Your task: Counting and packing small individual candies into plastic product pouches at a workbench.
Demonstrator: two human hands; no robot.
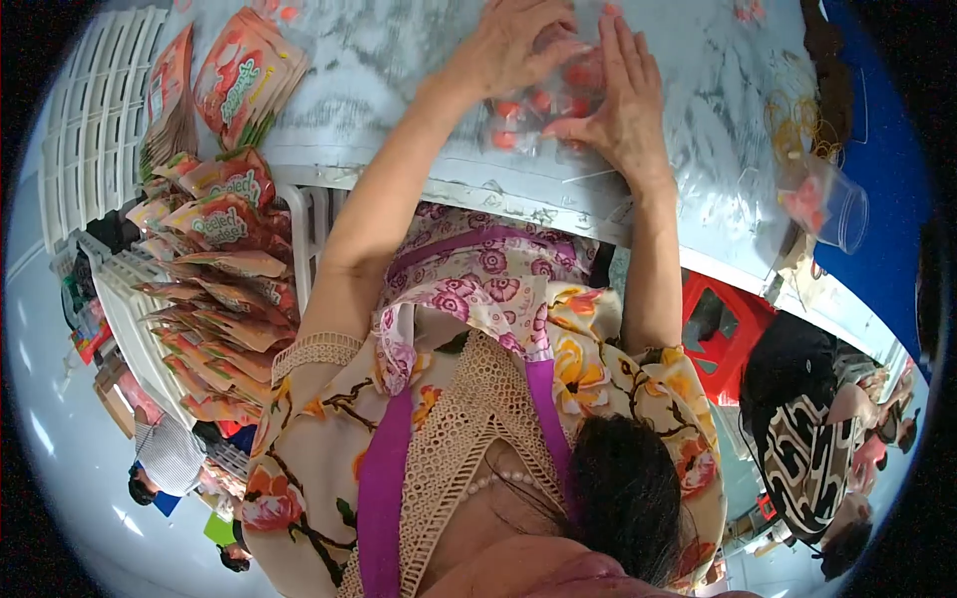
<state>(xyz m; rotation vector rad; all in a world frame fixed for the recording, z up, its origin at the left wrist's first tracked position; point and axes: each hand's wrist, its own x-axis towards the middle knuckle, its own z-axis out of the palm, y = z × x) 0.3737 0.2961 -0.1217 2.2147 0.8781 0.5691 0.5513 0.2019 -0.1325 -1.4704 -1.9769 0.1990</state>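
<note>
A small clear plastic bag (543,105) with round red-orange pieces inside lies on the pale marbled table cover (399,70). My left hand (513,50) grips the bag's upper left part with curled fingers. My right hand (623,105) holds its right side, fingers stretched along it and the thumb tucked below. Much of the bag is hidden under both hands.
Stacks of red and orange snack packets (224,264) fill white crates (90,130) at the left. More packets (244,75) lie on the table's left part. A clear cup (835,207) with red pieces and rubber bands (797,110) sit at the right. A red stool (723,329) and another person (807,439) are lower right.
</note>
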